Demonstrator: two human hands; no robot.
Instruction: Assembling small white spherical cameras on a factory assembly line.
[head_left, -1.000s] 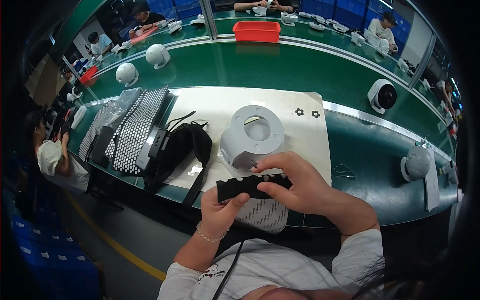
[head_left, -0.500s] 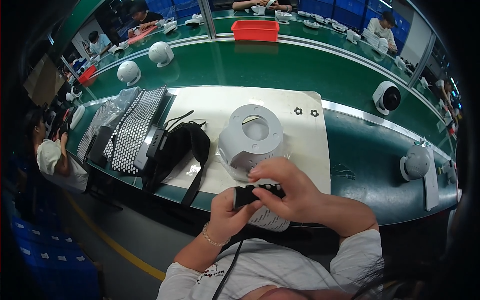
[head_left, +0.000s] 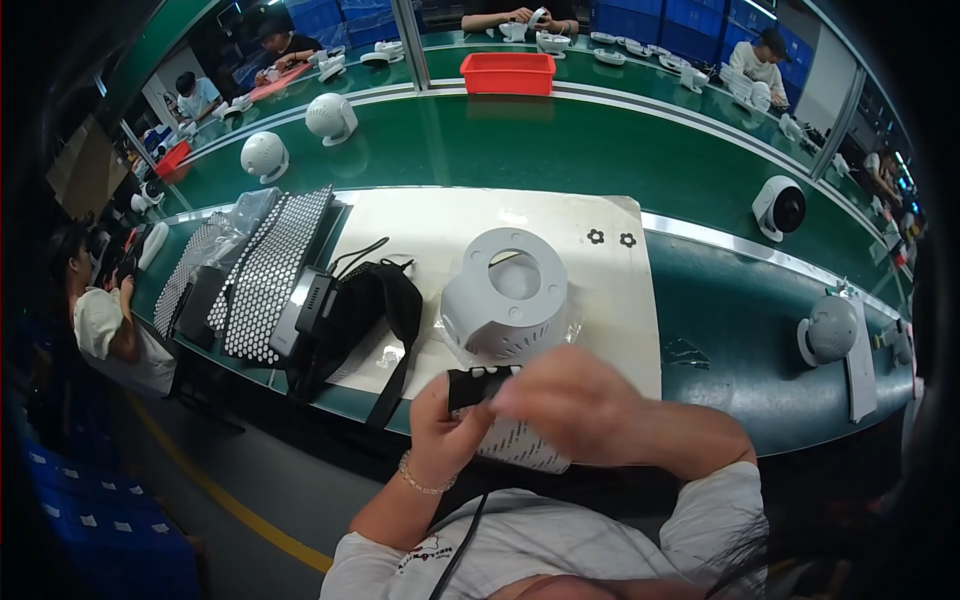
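Head view, looking down: both hands are bunched together at about 6 o'clock, right at the near edge of the green tabletop (head_left: 560, 150). The left hand (head_left: 440, 435) has its grip wrapped around a small black plastic strip with notches along its top edge (head_left: 478, 384), thumb side up, holding it firmly. The right hand (head_left: 575, 415) is blurred and lies over the right end of the same strip, so I can't tell how tight that grip is, only that it's touching the piece. Just under the hands sits a white perforated curved panel (head_left: 520, 445), partly hidden. At 12 o'clock from the hands, close by, a pale grey round plastic housing with a big hole on top (head_left: 508, 300) rests on a cream mat (head_left: 440, 225). At 9 to 10 o'clock there's a black strap-and-pouch bundle (head_left: 365, 310), and further that way, stacked white hexagon-mesh sheets (head_left: 265, 270). A red plastic bin (head_left: 507, 72) sits far off at 12 o'clock.
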